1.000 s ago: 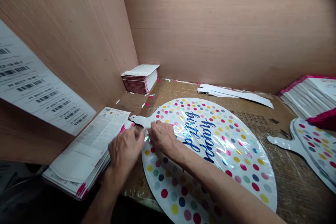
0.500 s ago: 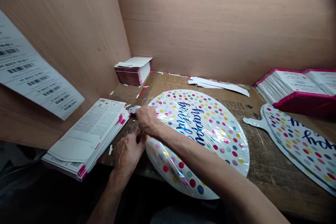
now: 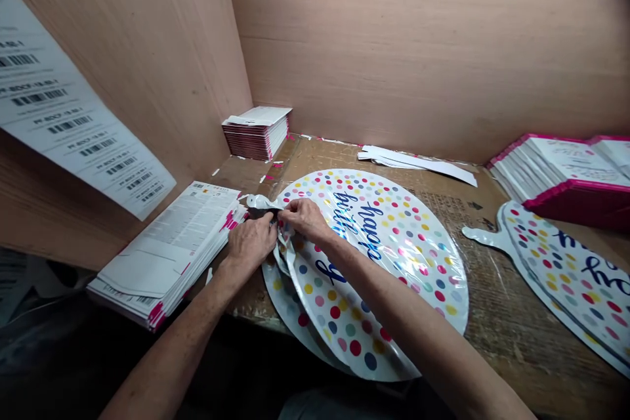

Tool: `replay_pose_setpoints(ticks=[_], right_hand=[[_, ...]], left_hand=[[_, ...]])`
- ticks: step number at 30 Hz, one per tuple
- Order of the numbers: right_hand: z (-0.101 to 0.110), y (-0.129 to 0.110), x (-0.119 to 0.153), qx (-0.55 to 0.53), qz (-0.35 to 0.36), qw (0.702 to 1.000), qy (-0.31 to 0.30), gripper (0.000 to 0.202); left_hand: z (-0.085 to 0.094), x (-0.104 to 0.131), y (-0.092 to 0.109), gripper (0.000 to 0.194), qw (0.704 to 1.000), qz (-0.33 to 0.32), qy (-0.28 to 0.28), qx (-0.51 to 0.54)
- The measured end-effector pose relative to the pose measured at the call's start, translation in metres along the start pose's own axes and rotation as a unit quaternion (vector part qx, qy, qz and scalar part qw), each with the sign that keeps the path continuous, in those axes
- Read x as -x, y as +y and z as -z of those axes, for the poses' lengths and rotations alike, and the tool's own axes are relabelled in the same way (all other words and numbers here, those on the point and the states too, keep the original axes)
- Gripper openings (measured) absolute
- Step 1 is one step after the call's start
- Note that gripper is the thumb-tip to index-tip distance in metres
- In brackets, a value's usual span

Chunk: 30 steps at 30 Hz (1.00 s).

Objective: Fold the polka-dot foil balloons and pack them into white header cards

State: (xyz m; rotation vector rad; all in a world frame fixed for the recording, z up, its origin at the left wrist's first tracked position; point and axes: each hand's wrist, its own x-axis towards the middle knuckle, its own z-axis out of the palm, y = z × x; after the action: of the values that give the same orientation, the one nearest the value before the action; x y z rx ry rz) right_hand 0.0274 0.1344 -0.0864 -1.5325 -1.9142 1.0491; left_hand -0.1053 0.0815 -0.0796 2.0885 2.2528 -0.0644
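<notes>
Cards (image 3: pixel 162 246), strips (image 3: pixel 423 165) and other balloons (image 3: pixel 556 275) are lying around the balloon (image 3: pixel 408 236) on cardboard (image 3: pixel 325 154) by wooden walls (image 3: pixel 394 46); right hand (image 3: pixel 306 218) is pinching its neck, left hand (image 3: pixel 252 239) curling there, hold unclear.

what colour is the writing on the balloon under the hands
Shiny blue lettering, clearest in the head view.

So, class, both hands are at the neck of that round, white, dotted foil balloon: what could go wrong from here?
The foil is bunched beside the left hand and right hand, so the round, white, dotted foil balloon might crease or tear near its neck.

Its near edge stands apart from the dotted foil layer beneath, so the layers could slide.

The left forearm passes close to the white, magenta-edged card stack and might nudge it.
</notes>
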Motion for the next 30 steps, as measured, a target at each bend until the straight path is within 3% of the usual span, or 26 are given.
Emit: replay_pose_setpoints(ticks=[5,7,10,14,16,19,21,26,28,30], right_hand=[[0.028,0.028,0.016,-0.139,-0.016,0.988,0.064,0.026],[0.043,0.042,0.025,-0.206,-0.029,0.976,0.069,0.025],[0.059,0.057,0.033,-0.249,-0.047,0.964,0.078,0.024],[0.069,0.068,0.027,-0.238,-0.052,0.964,0.104,0.021],[0.072,0.073,0.020,-0.224,-0.057,0.967,0.106,0.019],[0.075,0.079,0.013,-0.203,-0.065,0.972,0.102,0.017],[0.077,0.083,0.011,-0.196,-0.066,0.973,0.102,0.017],[0.078,0.084,0.012,-0.184,-0.058,0.975,0.110,0.020],[0.080,0.084,0.011,-0.172,-0.053,0.976,0.121,0.021],[0.087,0.087,0.013,-0.153,-0.050,0.977,0.138,0.022]], left_hand=[[0.022,0.003,-0.017,0.041,0.996,-0.006,-0.051,-0.069],[0.033,0.003,-0.007,0.035,0.997,-0.036,-0.025,-0.068],[0.039,0.011,0.022,0.030,0.988,-0.157,0.008,0.011],[0.032,0.062,0.046,0.020,0.921,-0.332,-0.147,0.139],[0.029,0.102,0.046,0.012,0.895,-0.378,-0.180,0.150],[0.028,0.153,0.040,0.007,0.899,-0.353,-0.218,0.144],[0.029,0.164,0.040,0.011,0.915,-0.309,-0.223,0.131],[0.026,0.128,0.069,0.032,0.959,-0.203,-0.183,0.079],[0.017,0.123,0.089,0.030,0.950,-0.221,-0.203,0.086],[0.008,0.132,0.103,0.028,0.925,-0.284,-0.220,0.125]])
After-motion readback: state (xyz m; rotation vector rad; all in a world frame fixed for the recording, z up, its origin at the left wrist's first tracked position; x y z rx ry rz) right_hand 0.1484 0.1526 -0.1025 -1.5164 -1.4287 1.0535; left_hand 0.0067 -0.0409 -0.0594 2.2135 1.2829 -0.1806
